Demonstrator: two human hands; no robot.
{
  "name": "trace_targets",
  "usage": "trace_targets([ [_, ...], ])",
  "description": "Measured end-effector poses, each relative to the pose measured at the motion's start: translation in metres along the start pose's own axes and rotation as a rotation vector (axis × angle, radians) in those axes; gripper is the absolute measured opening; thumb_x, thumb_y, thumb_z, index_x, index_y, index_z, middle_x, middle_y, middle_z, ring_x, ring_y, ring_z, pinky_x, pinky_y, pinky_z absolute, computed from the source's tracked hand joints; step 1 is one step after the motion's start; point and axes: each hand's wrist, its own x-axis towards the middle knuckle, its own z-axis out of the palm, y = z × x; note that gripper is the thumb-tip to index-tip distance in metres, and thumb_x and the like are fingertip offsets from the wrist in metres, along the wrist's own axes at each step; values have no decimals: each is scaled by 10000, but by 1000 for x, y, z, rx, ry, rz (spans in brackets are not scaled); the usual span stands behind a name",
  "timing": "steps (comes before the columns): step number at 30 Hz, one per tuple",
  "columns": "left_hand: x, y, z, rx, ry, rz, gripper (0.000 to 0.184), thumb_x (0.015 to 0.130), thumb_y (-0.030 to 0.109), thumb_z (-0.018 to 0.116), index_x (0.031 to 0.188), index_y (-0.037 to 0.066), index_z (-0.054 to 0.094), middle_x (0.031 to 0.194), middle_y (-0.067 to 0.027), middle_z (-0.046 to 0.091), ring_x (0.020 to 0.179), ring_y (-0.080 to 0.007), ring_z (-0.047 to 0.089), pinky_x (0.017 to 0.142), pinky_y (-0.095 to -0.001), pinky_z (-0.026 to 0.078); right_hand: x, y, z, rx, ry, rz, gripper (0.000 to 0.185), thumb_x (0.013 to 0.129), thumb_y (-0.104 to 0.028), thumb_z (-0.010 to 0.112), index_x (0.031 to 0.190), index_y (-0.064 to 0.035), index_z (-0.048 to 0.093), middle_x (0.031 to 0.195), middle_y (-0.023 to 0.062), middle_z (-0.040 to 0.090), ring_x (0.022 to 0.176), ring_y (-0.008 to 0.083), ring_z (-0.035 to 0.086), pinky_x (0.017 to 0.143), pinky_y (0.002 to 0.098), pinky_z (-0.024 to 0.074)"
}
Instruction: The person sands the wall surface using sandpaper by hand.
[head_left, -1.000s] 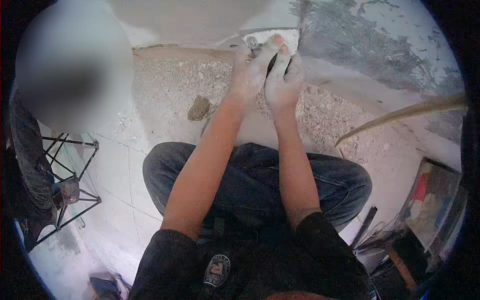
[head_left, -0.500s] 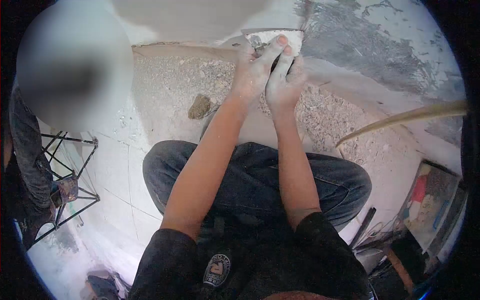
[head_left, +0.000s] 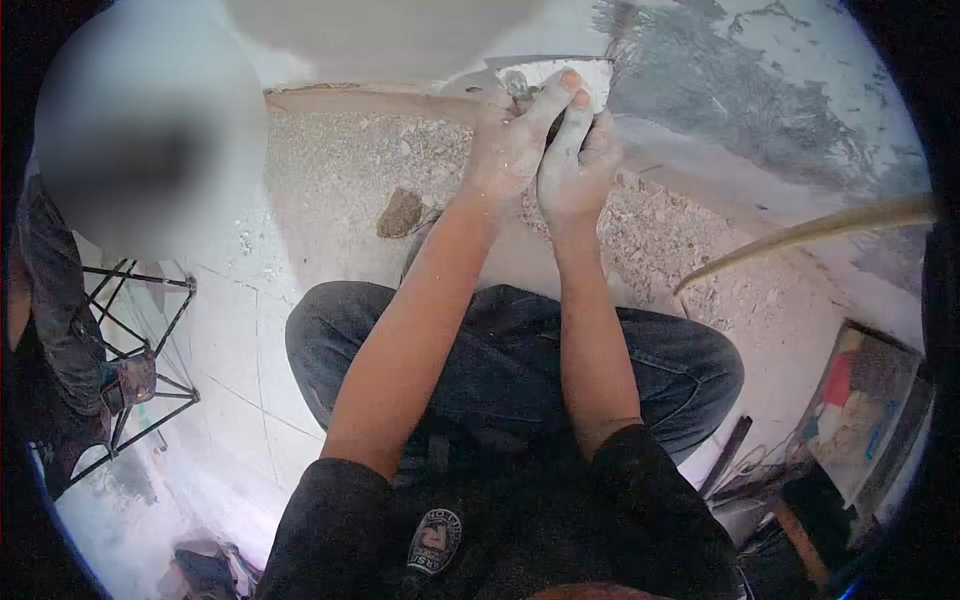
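Both hands press a wide, plaster-smeared putty knife [head_left: 602, 78] against the base of the wall, its long edge facing the wall. My left hand [head_left: 507, 145] is wrapped around its left side, with the thumb stretched over the blade. From the right, my right hand [head_left: 578, 165] grips it, its thumb next to the left one. White dust coats both hands. The handle is mostly hidden between the palms. Above the blade, the wall [head_left: 385, 35] shows a darker grey patch, with rough streaked grey to the right. Gravelly debris [head_left: 345, 150] lies below the hands.
A brown stone [head_left: 400, 213] rests left of my wrists. At right, a pale curved strip [head_left: 800, 240] reaches over the rubble. A person's dark-clothed leg [head_left: 55, 290] and a black metal frame [head_left: 150, 350] are at left. A cluttered tray [head_left: 855, 400] stands lower right.
Both hands and the putty knife have shifted slightly to the right along the wall. The grip looks the same.
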Motion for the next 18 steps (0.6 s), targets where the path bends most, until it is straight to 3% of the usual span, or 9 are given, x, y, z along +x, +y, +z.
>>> trace_targets([
  [6,-2,8,11,49,94,52,274,906,303,655,993,44,628,928,-15,634,828,-101,592,714,-255,500,5,-24,-6,-71,-20,99,345,992,-261,453,1021,57,582,856,174,646,768,217,610,698,351,478],
  [10,8,-22,-10,28,43,0,268,902,297,659,986,45,629,914,-15,639,827,-99,595,704,-255,498,-8,25,10,-31,58,-16,354,987,-268,455,1003,60,587,828,190,643,751,247,615,688,365,476],
  [12,10,-35,-15,27,161,-87,274,895,310,666,983,52,637,924,-23,643,830,-99,597,701,-255,498,-13,39,13,-54,67,93,359,987,-266,449,985,64,591,819,215,635,751,284,617,687,377,471],
  [16,9,-38,-19,2,135,-109,318,838,264,736,998,8,638,920,-55,665,797,-115,620,687,-259,510,-17,46,9,-134,56,88,349,984,-261,450,988,58,593,828,230,633,755,316,621,685,394,469],
  [18,14,-46,-26,48,98,-146,290,847,254,727,987,13,645,914,-49,665,800,-108,618,688,-259,509,-19,50,11,-72,82,81,371,1000,-295,448,961,44,594,817,164,633,737,220,582,673,366,446],
])
